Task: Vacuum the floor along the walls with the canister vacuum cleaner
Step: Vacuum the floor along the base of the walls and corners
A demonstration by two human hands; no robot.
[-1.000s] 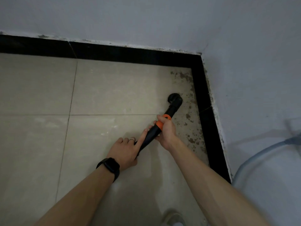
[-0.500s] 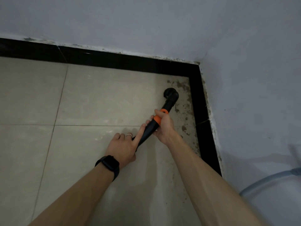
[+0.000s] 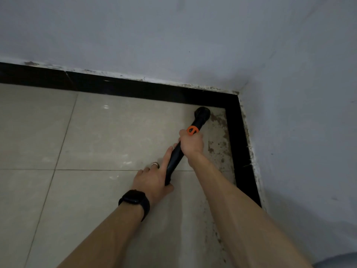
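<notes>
Wand (image 3: 174,161), black with an orange collar (image 3: 192,130), slants from mid-frame up to the right. Its round nozzle (image 3: 202,113) sits on the floor (image 3: 96,132) in the corner, right by the black skirting (image 3: 135,88). Just below the collar the right grip (image 3: 192,145) is clamped round the wand. Lower down, the left grip (image 3: 152,180) clasps its near end, forefinger laid along it. Dirt (image 3: 218,144) speckles the tile to the right. A watch (image 3: 135,202) bands the left wrist.
</notes>
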